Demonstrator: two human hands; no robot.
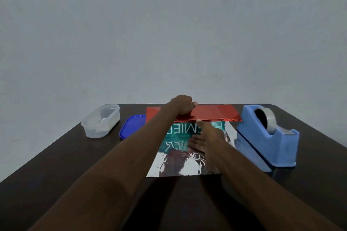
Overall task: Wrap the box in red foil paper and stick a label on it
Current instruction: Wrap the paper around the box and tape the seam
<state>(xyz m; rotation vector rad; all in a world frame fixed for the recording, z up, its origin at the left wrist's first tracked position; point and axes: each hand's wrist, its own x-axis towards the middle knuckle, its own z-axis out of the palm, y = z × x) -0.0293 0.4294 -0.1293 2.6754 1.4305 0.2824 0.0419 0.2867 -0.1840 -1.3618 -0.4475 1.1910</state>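
Box (180,137) lies on foil sheet (180,165) at table (56,165) centre. Tape dispenser (266,137) right of it. Lid (132,125) left; container (101,121) further left.

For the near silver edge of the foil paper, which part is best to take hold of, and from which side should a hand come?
Probably the bare near edge of the foil paper, pinched near a corner and approached from the person's side. It lies flat past the box with nothing on it. The tape dispenser crowds the right side; the left hand already holds the far red flap and the right hand presses the box.

Plain grey wall (169,24), dark wooden table (56,165)
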